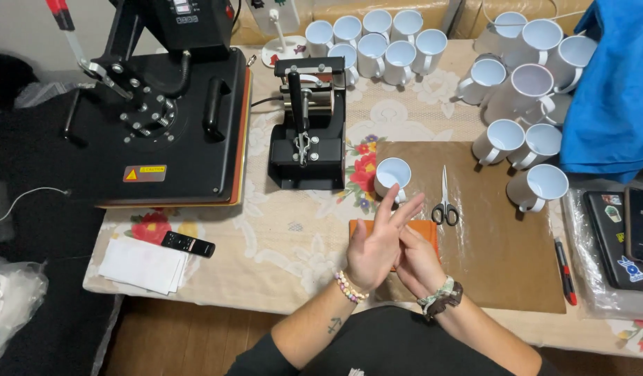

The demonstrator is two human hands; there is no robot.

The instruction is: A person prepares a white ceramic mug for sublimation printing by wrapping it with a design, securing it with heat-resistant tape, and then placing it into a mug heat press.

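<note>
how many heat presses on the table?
2: a large flat press at the table's left end, and a small mug press just right of it. None appear hidden.

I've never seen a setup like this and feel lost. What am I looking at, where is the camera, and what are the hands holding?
The camera sits on a person's head, looking down at their own hands. The left hand and right hand press together, empty, above an orange pad. On the table stand a large flat black press and a smaller black press. One white mug and scissors sit on a brown mat. More white mugs stand behind.
</note>
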